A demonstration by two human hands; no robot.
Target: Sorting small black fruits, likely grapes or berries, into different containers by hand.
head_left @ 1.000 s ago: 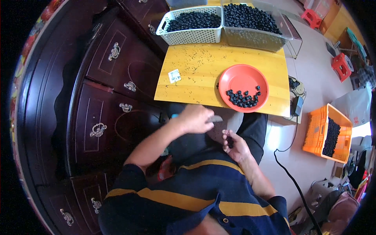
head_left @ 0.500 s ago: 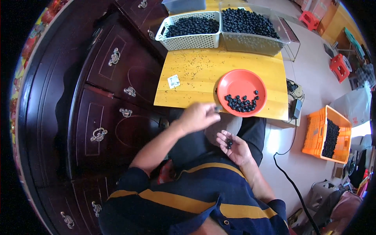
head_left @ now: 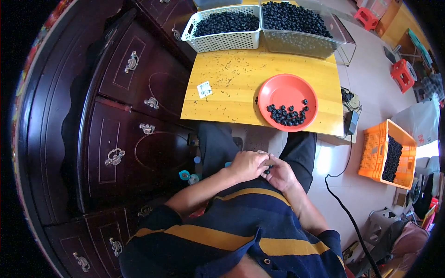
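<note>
My left hand [head_left: 250, 165] is closed in a pinch against the fingers of my right hand [head_left: 282, 175], above my lap. What my left fingers pinch is hidden or too small to name. My right hand is cupped, palm up, round a few small black round parts [head_left: 267, 171]. Beyond my hands, a red round bowl [head_left: 287, 88] stands near the table's front edge. Several small black parts [head_left: 288, 116], some with a hole in the middle, lie gathered in its near half.
A white perforated basket [head_left: 222, 44] and a clear bin [head_left: 301, 44], both full of black parts, stand at the table's [head_left: 222, 104] back. Dark drawers [head_left: 116, 120] line the left. An orange crate [head_left: 371, 153] and a black cable [head_left: 345, 213] lie on the right-hand floor.
My left hand has come from beside the bowl, where it pinched a small dark part, back to my right hand. The right hand's fingers have curled in. The view has shifted slightly.
</note>
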